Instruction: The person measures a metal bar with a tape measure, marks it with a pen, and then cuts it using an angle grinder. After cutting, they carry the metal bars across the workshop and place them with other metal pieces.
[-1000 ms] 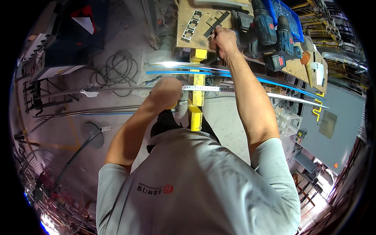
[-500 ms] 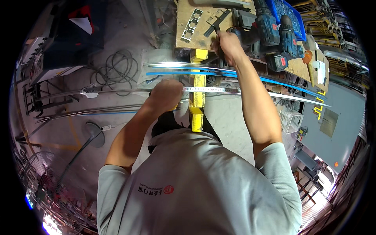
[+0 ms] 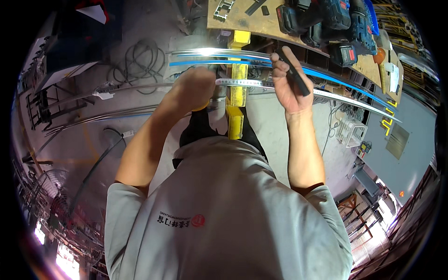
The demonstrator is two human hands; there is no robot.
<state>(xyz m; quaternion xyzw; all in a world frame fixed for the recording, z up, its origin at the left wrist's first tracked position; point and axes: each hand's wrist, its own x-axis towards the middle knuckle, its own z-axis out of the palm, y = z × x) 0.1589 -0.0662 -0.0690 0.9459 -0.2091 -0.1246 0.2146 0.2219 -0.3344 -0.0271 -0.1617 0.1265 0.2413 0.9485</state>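
My left hand (image 3: pixel 195 88) is closed around a tape measure body, and its steel blade (image 3: pixel 240 82) runs to the right across a yellow stand (image 3: pixel 238 77). My right hand (image 3: pixel 285 84) holds a dark, flat marker-like tool (image 3: pixel 295 72) just above the long aluminium profiles (image 3: pixel 336 95), which lie across the stand. One profile carries a blue film strip (image 3: pixel 205 62). Both forearms rise from my grey shirt at the bottom of the view.
A wooden workbench (image 3: pixel 261 23) at the top holds cordless drills (image 3: pixel 326 18) and battery packs. Coiled cable (image 3: pixel 140 56) and more metal bars (image 3: pixel 93 116) lie on the concrete floor at the left. A white crate (image 3: pixel 350 130) stands at the right.
My right hand has come back from the workbench to the profiles, now holding the dark tool. The left hand has stayed on the tape measure.
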